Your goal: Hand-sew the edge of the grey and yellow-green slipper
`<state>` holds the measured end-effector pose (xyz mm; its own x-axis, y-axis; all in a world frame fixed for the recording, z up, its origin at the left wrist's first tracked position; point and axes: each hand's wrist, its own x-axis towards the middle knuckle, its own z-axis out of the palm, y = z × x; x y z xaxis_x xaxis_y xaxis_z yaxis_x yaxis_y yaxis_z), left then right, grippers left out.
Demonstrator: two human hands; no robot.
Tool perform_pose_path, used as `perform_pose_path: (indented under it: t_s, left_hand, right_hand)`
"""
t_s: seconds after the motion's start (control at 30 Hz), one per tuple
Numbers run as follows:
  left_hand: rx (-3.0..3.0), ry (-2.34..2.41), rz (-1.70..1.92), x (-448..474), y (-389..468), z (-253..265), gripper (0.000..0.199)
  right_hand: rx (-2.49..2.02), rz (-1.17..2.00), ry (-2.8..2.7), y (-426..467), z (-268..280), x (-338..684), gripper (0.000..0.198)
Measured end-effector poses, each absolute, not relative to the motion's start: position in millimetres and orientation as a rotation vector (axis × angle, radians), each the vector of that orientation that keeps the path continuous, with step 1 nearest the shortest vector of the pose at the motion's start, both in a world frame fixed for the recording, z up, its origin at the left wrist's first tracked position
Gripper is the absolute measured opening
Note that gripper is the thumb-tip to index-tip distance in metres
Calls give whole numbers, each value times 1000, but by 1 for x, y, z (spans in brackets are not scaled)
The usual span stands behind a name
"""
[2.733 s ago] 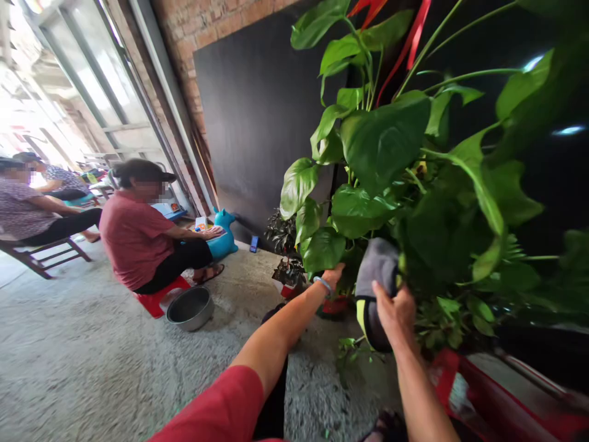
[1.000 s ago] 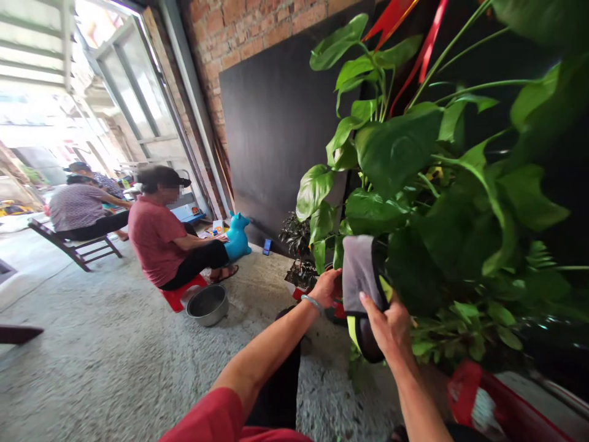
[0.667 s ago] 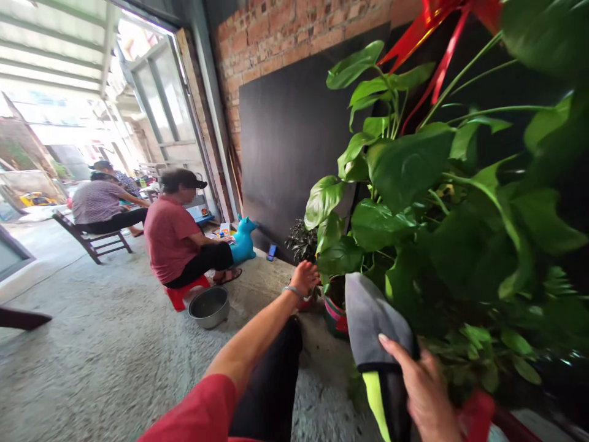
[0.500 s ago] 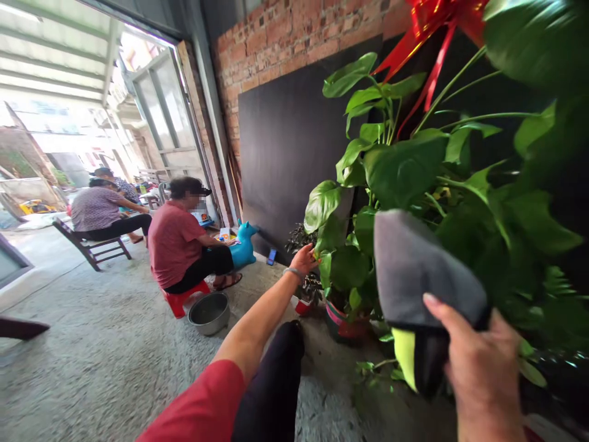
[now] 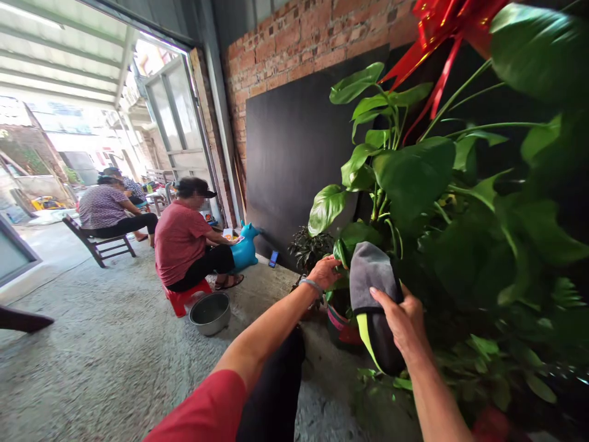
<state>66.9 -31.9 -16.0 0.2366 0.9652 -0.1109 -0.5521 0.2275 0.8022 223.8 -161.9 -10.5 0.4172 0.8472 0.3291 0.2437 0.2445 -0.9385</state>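
Observation:
My left hand (image 5: 326,272), with a grey band at the wrist, reaches to the lower left of a large potted plant (image 5: 411,172). Its fingers are closed on the edge of a green leaf (image 5: 339,252). In my right hand (image 5: 405,316) is a folded cleaning cloth (image 5: 373,276), grey on top and black with a lime-green strip below. The thumb lies over its front, and the other fingers are mostly behind it. The cloth's left edge is close beside the held leaf; whether they touch I cannot tell. The plant's pot (image 5: 343,325) is partly hidden.
A red ribbon bow (image 5: 453,31) hangs over the plant. A smaller dark-leaved plant (image 5: 310,248) stands left of it. On the concrete floor are a grey basin (image 5: 210,314) and a blue animal-shaped seat (image 5: 245,248). A person in red (image 5: 181,239) sits on a red stool (image 5: 184,298).
My right hand has brought the cloth left and inward, close to my left hand. My left hand has shifted slightly right and down and closed on the leaf.

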Motion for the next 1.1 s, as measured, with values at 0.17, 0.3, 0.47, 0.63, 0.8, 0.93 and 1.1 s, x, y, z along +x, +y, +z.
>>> perform_pose_path:
  t_s: [0.17,0.3,0.47,0.63,0.8,0.93,1.1]
  left_hand:
    - [743,665,1050,58,-28,-19,23]
    - [773,678,1076,58,-22,-25,29]
    - [757,757,1182,73,-27,-27,32]
    - [833,858,1334,70,-39,-21,33]
    - [855,867,1484,56,-47,-22,59]
    - [858,794,1478,57,-55,-24,95]
    - [971,657,1544,55,-59,-26,104]
  right_hand:
    - [-1273,506,-1147,-195,6,234,50]
    - [-1176,481,-1123,-223,48,225,40]
    - [-1138,292,-1097,-191,51,216,42]
    - [-1308,512,-1198,-176,-8,225,56]
    - [-1283,539,-1128,-212,6,220,50]
    - [-1230,390,-1130,-188,44,204,46]
    - [-1393,489,-1197,-162,1,199,53]
